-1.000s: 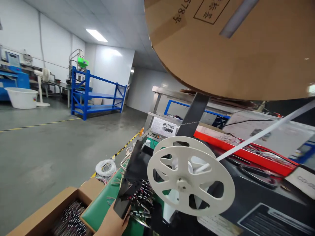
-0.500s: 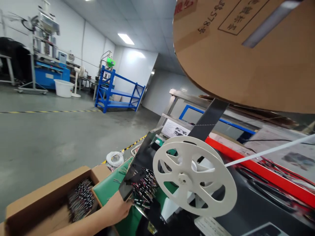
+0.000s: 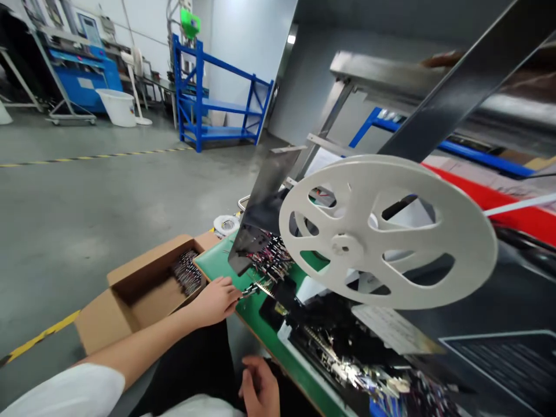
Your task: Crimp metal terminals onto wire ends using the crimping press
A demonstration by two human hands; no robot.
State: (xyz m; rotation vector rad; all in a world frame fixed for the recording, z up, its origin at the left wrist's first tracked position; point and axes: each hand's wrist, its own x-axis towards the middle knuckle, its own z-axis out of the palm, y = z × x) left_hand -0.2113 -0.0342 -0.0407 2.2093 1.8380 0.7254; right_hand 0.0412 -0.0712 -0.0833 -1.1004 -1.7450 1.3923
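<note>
My left hand [image 3: 219, 301] reaches over the green table edge, fingers closed on a small bunch of short wires [image 3: 249, 290] with dark and white ends. Just beyond its fingertips runs a narrow metal toothed strip [image 3: 264, 288], leading into a black machine [image 3: 330, 324]. A heap of short wires [image 3: 271, 255] lies on the green tabletop [image 3: 217, 260] behind the bunch. My right hand [image 3: 260, 388] is low in front of my body, below the table edge, its fingers curled in; I see nothing in it.
A large white reel [image 3: 347, 243] stands over the machine, with a white tape [image 3: 521, 204] running right. An open cardboard box [image 3: 152, 289] with more wires sits left of the table. A dark upright plate [image 3: 264, 197], a grey metal bar [image 3: 469, 87] and a blue shelf [image 3: 221, 107] are farther back.
The view has tilted down, so the cardboard disc above has left the picture. My left hand has drawn back from the wire heap, and my right hand has come into view.
</note>
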